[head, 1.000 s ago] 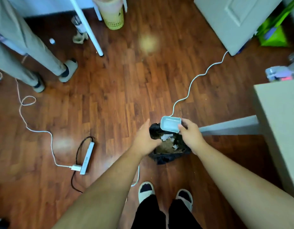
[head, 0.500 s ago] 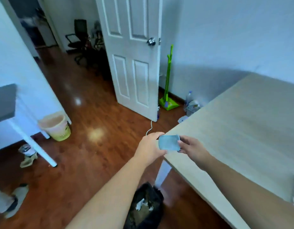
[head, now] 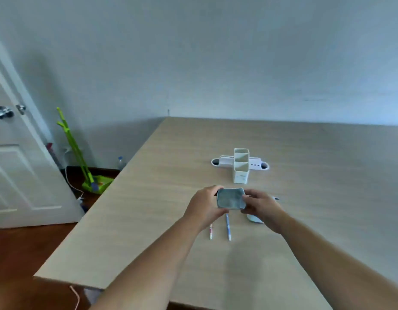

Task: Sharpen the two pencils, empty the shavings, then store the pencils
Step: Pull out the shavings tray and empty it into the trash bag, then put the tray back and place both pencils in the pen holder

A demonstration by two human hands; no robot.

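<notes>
Head cam: left hand point(head: 204, 206) & right hand point(head: 261, 208) both gripped pale shavings tray point(head: 230, 198) btwn them, above table point(head: 148, 220). Two pencils point(head: 228, 227) lay on table just below hands; white organizer point(head: 240, 165) stood beyond.

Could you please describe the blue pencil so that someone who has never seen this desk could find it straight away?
Start at the wooden table, with the white pen holder at its middle. Nearer than the holder, the left hand and right hand hold a small grey tray. Just below that tray two pencils lie side by side: the blue pencil is the longer, right-hand one; the pink pencil lies left.
</notes>
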